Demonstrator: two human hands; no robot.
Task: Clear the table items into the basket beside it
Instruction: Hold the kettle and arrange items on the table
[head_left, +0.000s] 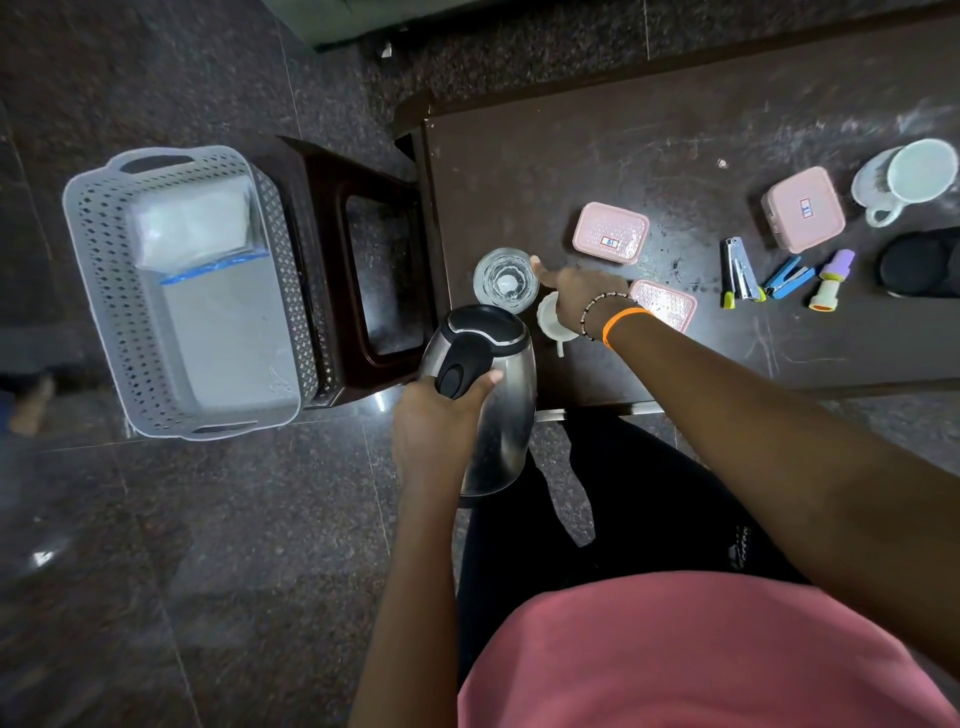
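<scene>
My left hand (436, 421) grips the black handle of a steel electric kettle (506, 415), held at the table's near left corner. My right hand (576, 291) reaches over the dark table (571, 156), thumb out toward a clear glass tumbler (506, 280); its fingers are over a small white funnel (550, 319), and whether they hold it is hidden. The grey perforated basket (104, 291) stands on the floor to the left, holding a white packet (192, 223).
On the table lie a pink lidded box (610, 233), a pink lid (670, 304), another pink box (802, 208), a white mug (904, 179), a stapler (740, 270), a blue clip (787, 278), a purple stamp (831, 280) and a black object (919, 262). A brown stool (322, 218) stands between basket and table.
</scene>
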